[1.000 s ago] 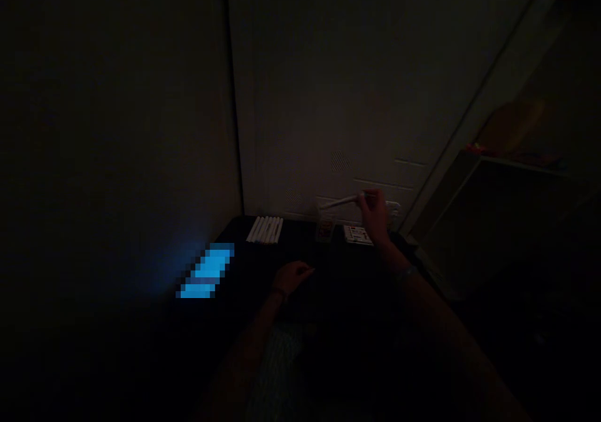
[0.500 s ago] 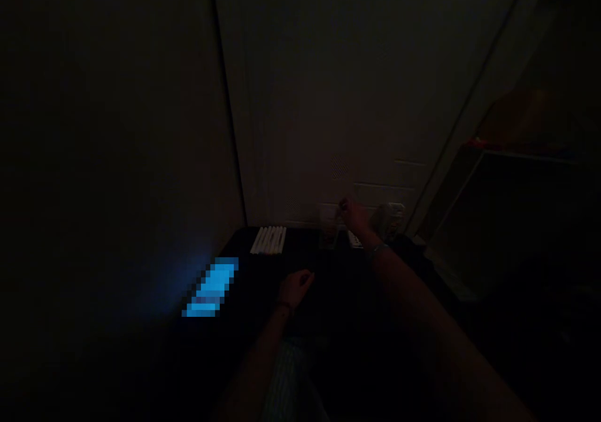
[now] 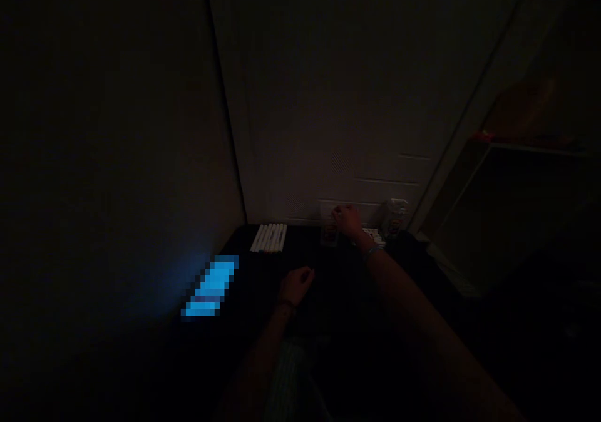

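Observation:
The scene is very dark. My left hand (image 3: 297,285) is held over the dark tabletop (image 3: 300,250), its fingers curled in and nothing visible in them. Farther off, my right hand (image 3: 346,220) has its fingers closed at the upper right edge of an upright clear plastic case (image 3: 329,233) with a dark reddish label. Whether a smaller thing is also between those fingers is too dim to tell. Behind my right wrist lie several white marker pens (image 3: 375,236), partly hidden. Another row of white markers (image 3: 269,238) lies side by side at the back left.
A glowing blue pixelated screen (image 3: 211,287) lies at the table's left. A second clear case (image 3: 395,218) stands at the back right. Pale walls (image 3: 328,96) close in the back and left. To the right stands a shelf-like unit (image 3: 469,203) with reddish things on top.
My right hand has moved slightly down and left, onto the clear case's upper edge. The markers behind my wrist show more. My left hand has hardly moved.

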`<state>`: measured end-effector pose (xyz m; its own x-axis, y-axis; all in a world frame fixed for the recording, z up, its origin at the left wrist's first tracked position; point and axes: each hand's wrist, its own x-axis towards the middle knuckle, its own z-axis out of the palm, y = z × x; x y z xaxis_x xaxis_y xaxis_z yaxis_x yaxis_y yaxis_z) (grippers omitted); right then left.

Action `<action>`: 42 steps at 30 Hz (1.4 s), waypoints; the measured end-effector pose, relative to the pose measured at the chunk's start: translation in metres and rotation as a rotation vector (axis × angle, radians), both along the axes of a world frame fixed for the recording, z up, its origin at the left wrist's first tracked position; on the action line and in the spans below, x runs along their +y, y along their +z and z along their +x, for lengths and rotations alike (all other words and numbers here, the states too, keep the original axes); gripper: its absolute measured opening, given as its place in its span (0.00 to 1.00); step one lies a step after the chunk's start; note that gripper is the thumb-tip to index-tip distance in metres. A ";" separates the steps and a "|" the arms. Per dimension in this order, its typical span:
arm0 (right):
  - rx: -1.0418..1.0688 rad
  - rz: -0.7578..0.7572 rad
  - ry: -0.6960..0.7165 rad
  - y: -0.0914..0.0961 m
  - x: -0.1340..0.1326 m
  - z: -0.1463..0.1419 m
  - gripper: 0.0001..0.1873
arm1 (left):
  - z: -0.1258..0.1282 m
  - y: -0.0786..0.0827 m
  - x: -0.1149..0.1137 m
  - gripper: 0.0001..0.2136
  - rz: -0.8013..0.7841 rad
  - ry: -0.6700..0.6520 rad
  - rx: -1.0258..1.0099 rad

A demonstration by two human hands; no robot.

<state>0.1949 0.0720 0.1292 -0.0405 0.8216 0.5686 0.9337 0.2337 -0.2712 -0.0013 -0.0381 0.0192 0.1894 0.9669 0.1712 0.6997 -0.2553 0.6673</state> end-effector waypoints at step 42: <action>0.807 -0.185 -0.042 -0.111 -0.099 -0.042 0.18 | -0.059 0.028 0.094 0.19 0.154 0.171 0.813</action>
<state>0.1529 -0.0265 0.0182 0.3547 0.8967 0.2647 0.4421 0.0886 -0.8926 -0.0598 0.0559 0.0470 0.1643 0.9704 0.1770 0.9843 -0.1494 -0.0941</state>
